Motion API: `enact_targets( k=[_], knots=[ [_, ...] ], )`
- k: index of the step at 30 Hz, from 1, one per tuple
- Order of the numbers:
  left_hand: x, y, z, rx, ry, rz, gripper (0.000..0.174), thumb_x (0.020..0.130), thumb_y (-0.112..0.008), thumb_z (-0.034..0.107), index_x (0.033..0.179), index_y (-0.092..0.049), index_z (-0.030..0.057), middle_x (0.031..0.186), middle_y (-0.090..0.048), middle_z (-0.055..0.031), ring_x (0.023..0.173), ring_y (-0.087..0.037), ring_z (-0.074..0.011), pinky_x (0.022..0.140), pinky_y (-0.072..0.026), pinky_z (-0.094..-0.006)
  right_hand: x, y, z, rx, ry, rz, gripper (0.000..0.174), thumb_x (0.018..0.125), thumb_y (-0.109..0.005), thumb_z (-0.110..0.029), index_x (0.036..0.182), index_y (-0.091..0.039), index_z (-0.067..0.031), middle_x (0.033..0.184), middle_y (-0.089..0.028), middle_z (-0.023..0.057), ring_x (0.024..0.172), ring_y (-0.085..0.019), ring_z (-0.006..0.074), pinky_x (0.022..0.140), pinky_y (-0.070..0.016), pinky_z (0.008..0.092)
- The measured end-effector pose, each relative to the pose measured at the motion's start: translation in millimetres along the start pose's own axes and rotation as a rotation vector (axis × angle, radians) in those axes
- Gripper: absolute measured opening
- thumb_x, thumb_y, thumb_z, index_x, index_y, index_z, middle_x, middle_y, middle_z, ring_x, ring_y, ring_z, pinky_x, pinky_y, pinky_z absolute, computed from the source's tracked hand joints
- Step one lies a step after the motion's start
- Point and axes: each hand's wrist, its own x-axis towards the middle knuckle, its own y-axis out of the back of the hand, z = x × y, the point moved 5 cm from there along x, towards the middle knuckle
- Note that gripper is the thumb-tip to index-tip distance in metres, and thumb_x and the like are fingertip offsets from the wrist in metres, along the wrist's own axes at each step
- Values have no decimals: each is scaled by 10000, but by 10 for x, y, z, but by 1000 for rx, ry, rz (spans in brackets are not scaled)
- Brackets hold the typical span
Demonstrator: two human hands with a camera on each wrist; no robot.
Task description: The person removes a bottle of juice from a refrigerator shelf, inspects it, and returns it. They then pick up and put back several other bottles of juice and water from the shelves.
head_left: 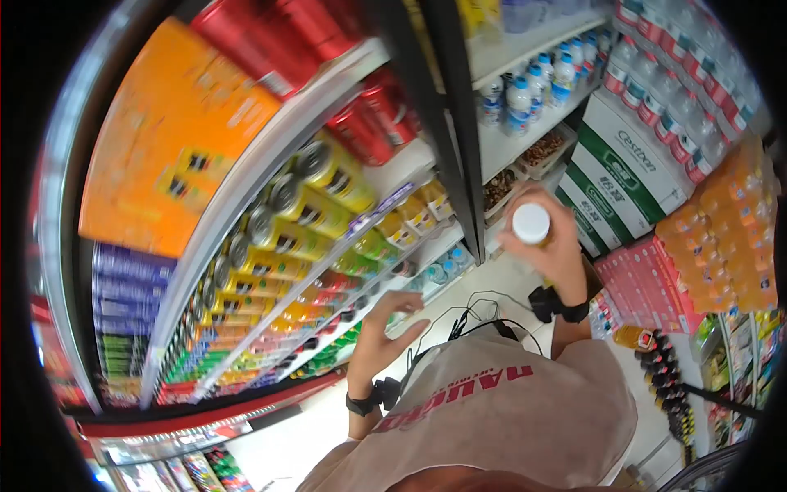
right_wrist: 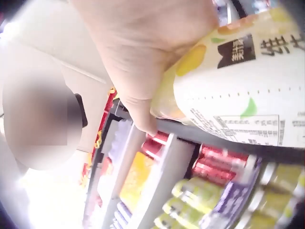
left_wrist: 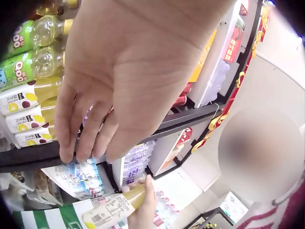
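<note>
My right hand grips a juice bottle, its white cap turned up toward the head camera. In the right wrist view the juice bottle shows a pale label with fruit pictures, and the thumb lies along its side. From the left wrist view, the bottle holds yellow juice and leans at an angle. My left hand is raised before the drink shelves, fingers loosely bent with nothing in them. Close up, the left palm hides part of the bottle rows.
Shelves on the left carry yellow cans, red cans and an orange box. Black door frames stand between shelf sections. Water bottles sit farther back. At right are stacked green-and-white cartons and packs of orange drinks.
</note>
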Motion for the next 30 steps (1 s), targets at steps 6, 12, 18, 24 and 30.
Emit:
enact_targets(
  k=[6,12,18,24,30],
  knots=[
    [-556,240,75,201,-126,211,984,709,-949,263,1459,-392,-47,1428,-523,-252,1328,-534,-403,1093,-441,-437,-322,-1800,-857,730,-154,-321,347,819,-845,-37,1063,-600,-53,948,-672,31,916,-651,112,829,-515,298],
    [-1478,752,-383,-116,105,764,781,730,-896,180,1354,-459,10,1143,-683,-202,1066,-691,-336,919,-529,-398,-507,-3092,-1653,791,-278,-733,184,870,-785,-68,975,-637,-40,881,-660,14,837,-641,88,797,-524,287],
    [-2611,1147,-441,-528,64,575,500,682,-912,93,1101,-642,43,1008,-719,-70,998,-687,-162,867,-539,-313,-1092,-4201,-2280,1266,-451,-1490,324,906,-750,-201,1082,-617,37,712,-637,27,668,-649,133,751,-538,323],
    [-3365,1272,-375,-706,-59,565,638,684,-911,99,1222,-573,39,1104,-710,-102,1006,-695,-202,877,-550,-329,-1656,-4753,-2906,1528,-520,-1887,500,896,-719,-194,1230,-500,106,671,-607,27,575,-601,137,720,-539,341],
    [-3636,1520,-419,43,340,1443,662,732,-885,140,1281,-537,12,1177,-691,-125,1059,-689,-227,929,-535,-344,-1693,-5182,-3008,1097,-503,-1329,320,919,-696,-81,1190,-566,32,709,-616,11,645,-626,106,683,-532,294]
  ],
)
